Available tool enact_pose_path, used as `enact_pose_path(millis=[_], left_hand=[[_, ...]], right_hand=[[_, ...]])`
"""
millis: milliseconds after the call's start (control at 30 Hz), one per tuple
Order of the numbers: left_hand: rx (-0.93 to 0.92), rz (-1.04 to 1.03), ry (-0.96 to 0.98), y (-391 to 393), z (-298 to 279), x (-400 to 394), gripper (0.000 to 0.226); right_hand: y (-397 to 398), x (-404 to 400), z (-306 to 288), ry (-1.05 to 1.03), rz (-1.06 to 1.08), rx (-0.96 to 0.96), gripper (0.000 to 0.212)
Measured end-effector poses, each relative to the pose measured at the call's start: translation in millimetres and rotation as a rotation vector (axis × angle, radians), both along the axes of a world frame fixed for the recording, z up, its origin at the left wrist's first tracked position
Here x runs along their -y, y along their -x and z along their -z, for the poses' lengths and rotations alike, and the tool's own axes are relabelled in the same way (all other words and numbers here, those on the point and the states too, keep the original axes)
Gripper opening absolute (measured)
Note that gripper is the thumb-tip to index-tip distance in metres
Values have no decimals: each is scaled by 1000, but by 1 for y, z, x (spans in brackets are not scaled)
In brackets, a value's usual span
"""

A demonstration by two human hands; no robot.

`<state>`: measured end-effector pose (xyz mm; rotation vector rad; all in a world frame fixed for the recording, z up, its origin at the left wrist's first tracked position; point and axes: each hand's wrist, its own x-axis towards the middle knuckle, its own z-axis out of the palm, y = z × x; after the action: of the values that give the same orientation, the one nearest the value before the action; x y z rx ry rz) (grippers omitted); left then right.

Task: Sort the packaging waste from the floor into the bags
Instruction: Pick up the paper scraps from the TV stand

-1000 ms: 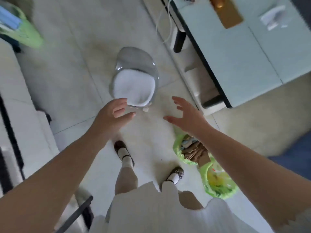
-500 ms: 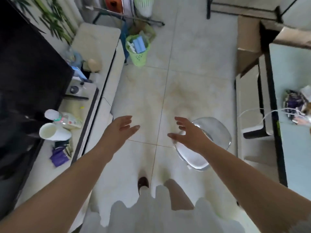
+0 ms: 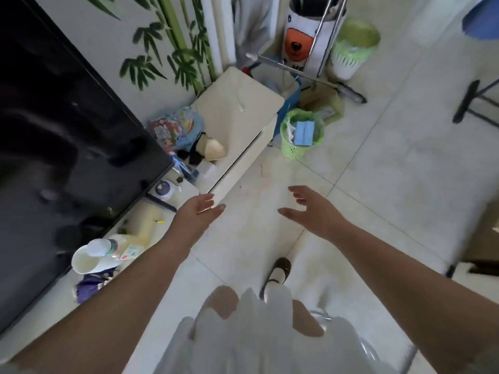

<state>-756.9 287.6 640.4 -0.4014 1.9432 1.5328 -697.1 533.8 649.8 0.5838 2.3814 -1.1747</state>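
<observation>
My left hand (image 3: pixel 198 213) and my right hand (image 3: pixel 310 210) are held out over the tiled floor, fingers relaxed and spread, holding nothing. Ahead stands a small green basket (image 3: pixel 290 149) lined with a green bag, with blue packaging (image 3: pixel 304 132) inside it. A white basket with a green bag (image 3: pixel 351 47) stands farther back. A brownish paper wrapper (image 3: pixel 324 103) lies on the floor behind the green basket. No bag is near my hands.
A low white cabinet (image 3: pixel 237 109) runs along the left, carrying a large black screen (image 3: pixel 67 147), a white cup (image 3: pixel 86 261), a bottle and small clutter. A metal rack (image 3: pixel 313 76) and a bear-print bin (image 3: pixel 299 41) stand at the back. My shoe (image 3: pixel 279 271) is below.
The view has swung left and forward from the clear chair and the bags near my feet to the cabinet and green basket. Both hands stay empty and spread.
</observation>
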Motion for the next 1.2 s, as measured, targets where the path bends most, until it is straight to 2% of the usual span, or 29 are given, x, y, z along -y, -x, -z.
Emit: enact_pose_path(millis=[167, 300, 400, 700, 867, 1033, 1200], left_hand=[[60, -204, 7, 49, 15, -23, 45], [101, -316, 22, 105, 48, -42, 42], [140, -342, 26, 152, 80, -56, 50], [196, -520, 168, 250, 191, -71, 38], [27, -426, 441, 280, 264, -76, 57], [-89, -227, 798, 296, 313, -86, 75], [-226, -84, 893, 304, 336, -81, 75]], right_hand=[[103, -30, 11, -18, -211, 63, 65], [180, -46, 40, -30, -332, 99, 66], [228, -51, 69, -13, -388, 137, 65], [388, -35, 184, 52, -542, 216, 58], [465, 1, 280, 77, -597, 229, 54], [492, 49, 355, 71, -763, 236, 58], [497, 78, 382, 89, -702, 239, 54]])
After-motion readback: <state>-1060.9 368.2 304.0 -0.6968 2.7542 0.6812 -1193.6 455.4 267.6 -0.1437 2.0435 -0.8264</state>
